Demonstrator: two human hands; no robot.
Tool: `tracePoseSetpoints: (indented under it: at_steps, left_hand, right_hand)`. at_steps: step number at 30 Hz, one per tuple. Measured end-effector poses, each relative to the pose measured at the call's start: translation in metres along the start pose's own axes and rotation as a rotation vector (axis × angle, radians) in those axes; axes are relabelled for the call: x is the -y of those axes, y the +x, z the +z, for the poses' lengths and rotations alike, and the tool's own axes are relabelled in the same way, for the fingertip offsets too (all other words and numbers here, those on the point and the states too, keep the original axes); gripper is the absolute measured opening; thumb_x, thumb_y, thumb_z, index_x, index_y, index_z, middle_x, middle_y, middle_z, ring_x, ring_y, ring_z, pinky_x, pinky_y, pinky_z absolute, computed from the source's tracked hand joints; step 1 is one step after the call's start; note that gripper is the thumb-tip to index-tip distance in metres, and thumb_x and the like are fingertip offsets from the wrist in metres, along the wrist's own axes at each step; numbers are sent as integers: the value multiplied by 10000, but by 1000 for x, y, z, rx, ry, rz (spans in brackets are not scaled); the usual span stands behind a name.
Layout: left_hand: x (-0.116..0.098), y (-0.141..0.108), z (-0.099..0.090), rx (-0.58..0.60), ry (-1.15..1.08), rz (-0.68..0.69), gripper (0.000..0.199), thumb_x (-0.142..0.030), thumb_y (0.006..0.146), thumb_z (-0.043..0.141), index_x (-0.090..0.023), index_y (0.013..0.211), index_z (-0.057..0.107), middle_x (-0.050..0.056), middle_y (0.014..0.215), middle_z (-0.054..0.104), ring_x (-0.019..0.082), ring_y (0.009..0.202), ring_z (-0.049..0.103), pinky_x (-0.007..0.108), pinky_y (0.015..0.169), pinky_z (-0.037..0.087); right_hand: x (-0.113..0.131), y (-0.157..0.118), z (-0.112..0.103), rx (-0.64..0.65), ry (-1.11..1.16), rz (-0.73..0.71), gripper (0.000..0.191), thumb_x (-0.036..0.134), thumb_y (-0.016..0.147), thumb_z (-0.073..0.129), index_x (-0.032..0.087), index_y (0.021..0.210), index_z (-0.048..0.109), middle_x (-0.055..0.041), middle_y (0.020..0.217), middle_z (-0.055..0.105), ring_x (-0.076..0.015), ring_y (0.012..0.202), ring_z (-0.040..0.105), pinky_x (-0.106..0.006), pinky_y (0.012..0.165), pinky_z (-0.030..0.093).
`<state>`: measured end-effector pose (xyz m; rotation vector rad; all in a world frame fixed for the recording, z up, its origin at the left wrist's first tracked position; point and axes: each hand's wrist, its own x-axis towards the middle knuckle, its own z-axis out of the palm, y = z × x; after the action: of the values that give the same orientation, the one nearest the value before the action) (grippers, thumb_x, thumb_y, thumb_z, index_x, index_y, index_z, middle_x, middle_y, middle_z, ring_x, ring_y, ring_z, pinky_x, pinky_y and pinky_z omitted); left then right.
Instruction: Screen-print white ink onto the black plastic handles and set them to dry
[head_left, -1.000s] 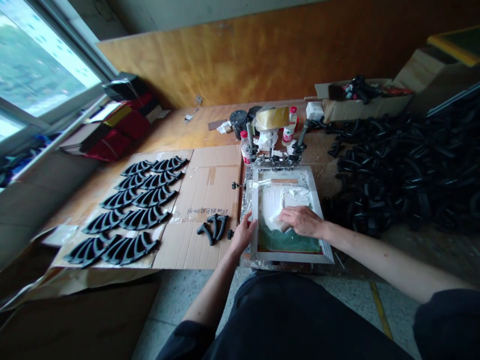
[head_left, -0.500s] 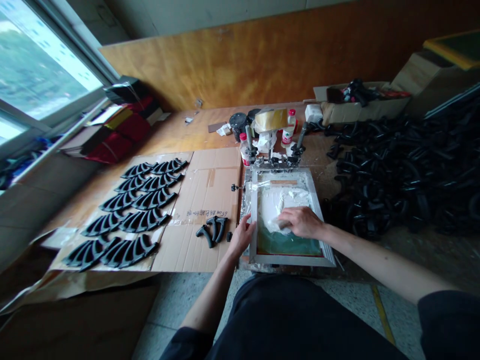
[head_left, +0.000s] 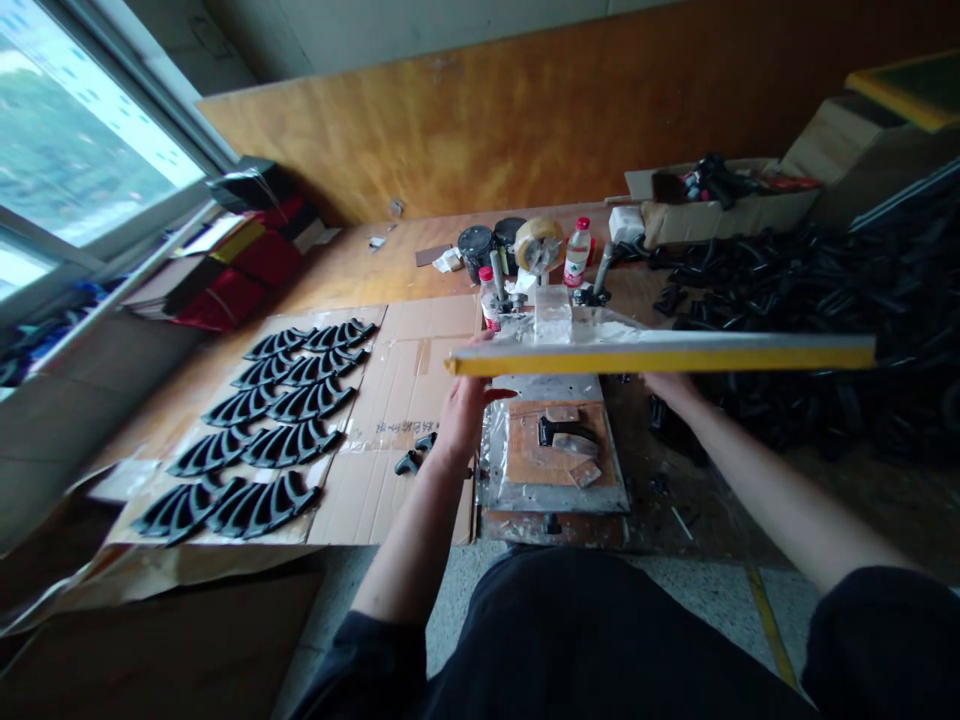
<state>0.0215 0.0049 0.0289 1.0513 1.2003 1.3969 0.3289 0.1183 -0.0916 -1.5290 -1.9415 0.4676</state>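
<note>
A screen-printing frame [head_left: 675, 355] is tilted up on its hinge clamps, its near edge toward me with a yellow strip along it. My left hand [head_left: 461, 415] grips the frame's left end, fingertips above the edge and thumb below. My right hand [head_left: 671, 388] is under the frame's edge; its fingers are hidden behind it, so what they hold cannot be seen. Beneath the frame, a black curved handle piece [head_left: 566, 434] lies in a jig on a brown board [head_left: 525, 455]. That board sits on a metal base plate [head_left: 555, 498].
Fanned rows of black curved pieces [head_left: 289, 440] lie on cardboard [head_left: 390, 380] to the left, with loose pieces [head_left: 409, 462] by my left forearm. A big heap of black parts [head_left: 787, 290] is at right. Bottles [head_left: 577, 252], dark tubs [head_left: 475, 250] and a tape roll [head_left: 538, 245] stand behind.
The printing frame has swung up from lying flat, uncovering the black handle piece and jig. Both hands have moved up and forward; the right has left the white ink on the screen.
</note>
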Motion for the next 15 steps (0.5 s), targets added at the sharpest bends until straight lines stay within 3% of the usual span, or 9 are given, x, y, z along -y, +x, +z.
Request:
tracePoseSetpoints:
  at_steps: [2, 4, 5, 7, 9, 10, 13, 15]
  left_hand:
    - [1, 11, 7, 8, -33, 23, 574, -663, 902, 334, -202, 1140, 580, 110, 1138, 652, 199, 1010, 628, 282, 692, 543]
    - [16, 7, 12, -59, -61, 0, 592, -679, 888, 352, -200, 1180, 540, 119, 1144, 658, 194, 983, 642, 266, 674, 535]
    - [29, -1, 14, -69, -68, -71, 602, -683, 878, 381, -191, 1191, 530, 128, 1125, 667, 191, 939, 654, 258, 652, 528]
    - [60, -28, 20, 27, -70, -347, 615, -678, 852, 457, -164, 1178, 545, 156, 1091, 681, 203, 873, 671, 260, 614, 518]
    - [92, -60, 27, 180, -90, -640, 601, -662, 834, 513, -165, 1166, 570, 173, 1132, 673, 237, 923, 676, 291, 636, 534]
    - [105, -74, 29, 187, -131, -696, 575, -656, 838, 513, -168, 1133, 587, 166, 1136, 672, 241, 953, 672, 305, 672, 544]
    - [127, -98, 18, 46, -228, -723, 472, -604, 844, 539, -161, 995, 605, 136, 1078, 686, 219, 923, 682, 303, 699, 549]
    - [131, -98, -13, -76, -160, -696, 431, -564, 831, 565, -153, 957, 595, 125, 1039, 694, 190, 814, 691, 270, 631, 533]
  right_hand:
    - [11, -34, 29, 160, -48, -83, 374, 488, 917, 503, 177, 777, 656, -56, 772, 666, -186, 714, 605, -310, 691, 474]
    - [33, -63, 57, 267, -191, -192, 276, 441, 858, 625, 173, 791, 645, -89, 900, 672, -231, 880, 608, -338, 780, 471]
    - [45, -75, 68, 291, -266, -214, 236, 400, 851, 646, 167, 813, 636, -107, 939, 667, -248, 936, 596, -349, 809, 463]
    - [70, -94, 81, 277, -366, -175, 170, 324, 882, 617, 157, 850, 614, -129, 926, 666, -260, 948, 588, -358, 811, 455]
    - [94, -108, 86, 241, -366, -157, 148, 298, 922, 556, 163, 879, 598, -128, 882, 666, -257, 914, 586, -359, 792, 454]
    - [104, -114, 86, 234, -325, -200, 147, 293, 935, 532, 170, 884, 594, -121, 879, 664, -254, 915, 583, -357, 793, 454]
    - [110, -121, 75, 303, -90, -426, 140, 251, 951, 497, 200, 878, 604, -68, 910, 662, -207, 936, 581, -313, 816, 458]
    - [85, -111, 58, 294, -6, -423, 170, 177, 944, 466, 214, 918, 630, -45, 944, 669, -181, 939, 588, -295, 832, 463]
